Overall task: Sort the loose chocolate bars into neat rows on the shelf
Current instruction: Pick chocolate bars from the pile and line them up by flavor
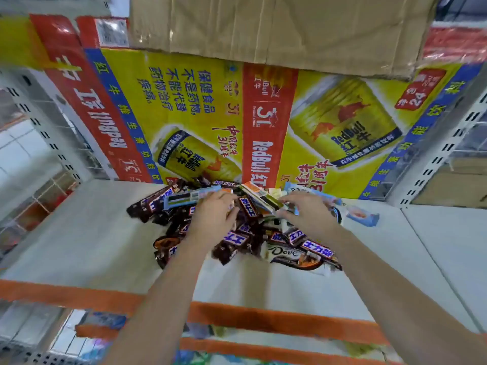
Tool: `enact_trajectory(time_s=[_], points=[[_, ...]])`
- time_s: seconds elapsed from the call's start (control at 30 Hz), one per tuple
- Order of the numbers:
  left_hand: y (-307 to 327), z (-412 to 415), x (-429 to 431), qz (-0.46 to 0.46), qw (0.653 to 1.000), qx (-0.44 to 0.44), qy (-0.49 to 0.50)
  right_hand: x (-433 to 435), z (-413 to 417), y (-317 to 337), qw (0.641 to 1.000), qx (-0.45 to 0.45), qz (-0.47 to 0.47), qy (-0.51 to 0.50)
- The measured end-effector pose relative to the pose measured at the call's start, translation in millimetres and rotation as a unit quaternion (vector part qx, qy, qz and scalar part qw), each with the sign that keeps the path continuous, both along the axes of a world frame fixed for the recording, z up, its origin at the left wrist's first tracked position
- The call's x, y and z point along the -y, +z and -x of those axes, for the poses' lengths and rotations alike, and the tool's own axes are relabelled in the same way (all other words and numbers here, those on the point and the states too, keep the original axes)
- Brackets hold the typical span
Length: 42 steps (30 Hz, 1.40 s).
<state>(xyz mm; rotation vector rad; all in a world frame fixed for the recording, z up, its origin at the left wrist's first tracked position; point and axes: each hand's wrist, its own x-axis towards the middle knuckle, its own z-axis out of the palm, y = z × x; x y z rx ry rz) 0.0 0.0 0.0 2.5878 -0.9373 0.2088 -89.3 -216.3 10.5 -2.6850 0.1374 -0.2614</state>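
Observation:
A loose heap of chocolate bars [237,241] lies in the middle of the white shelf [87,248], mostly brown Snickers wrappers with a white Dove bar [290,255] at the front. My left hand [213,214] rests palm down on the heap, its fingers closed on a long light-blue bar [184,198] that points left. My right hand [308,209] is over the back right of the heap, its fingertips pinching the edge of another light-blue wrapper [316,196]. A single light-blue bar [362,216] lies apart to the right.
An upside-down yellow and red Red Bull carton [237,114] forms the back wall just behind the heap. A brown cardboard box [276,30] sits above it. Perforated white uprights [434,159] flank the shelf. An orange strip [263,317] runs along the front edge.

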Motion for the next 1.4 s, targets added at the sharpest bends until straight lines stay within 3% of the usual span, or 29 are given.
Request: enact_trajectory(time_s=[0.13, 0.3, 0.43, 0.63, 0.77, 0.87, 0.93, 1.13, 1.23, 1.4], points=[[-2.2, -25.9, -10.9, 0.03, 1.0, 0.003, 0.008, -16.5, -25.7, -8.7, 0.998, -0.045, 0.035, 0.034], [-12.0, -51.2, -33.1, 0.038, 0.997, 0.0, 0.062, -8.8, -41.7, -4.4, 1.0, -0.023, -0.013, -0.009], [-18.0, -61.6, -41.1, -0.047, 0.991, -0.028, 0.119, -1.7, -42.7, -1.2, 0.998, 0.002, -0.058, -0.029], [-8.1, -63.8, -38.0, -0.124, 0.983, -0.002, 0.135, 5.2, -32.6, 0.8, 0.992, 0.021, -0.101, -0.071], [9.5, -43.2, -18.3, -0.021, 0.997, 0.038, 0.069, 21.0, -8.7, 5.4, 0.96, 0.039, -0.234, -0.149], [28.8, -28.4, 10.5, 0.075, 0.996, -0.046, -0.02, 39.8, 18.8, 8.1, 0.915, 0.051, -0.353, -0.187], [37.9, -18.0, 34.0, 0.11, 0.985, -0.112, -0.066, 56.2, 42.6, 6.2, 0.901, 0.071, -0.377, -0.202], [41.6, 38.2, 128.7, 0.145, 0.958, -0.206, -0.137, 113.7, 136.1, -4.5, 0.846, 0.136, -0.453, -0.246], [35.6, 83.2, 184.3, 0.173, 0.936, -0.257, -0.166, 148.3, 191.9, -7.7, 0.831, 0.162, -0.448, -0.287], [21.1, 176.1, 278.5, 0.234, 0.87, -0.388, -0.196, 214.3, 284.4, -13.7, 0.831, 0.174, -0.41, -0.333]])
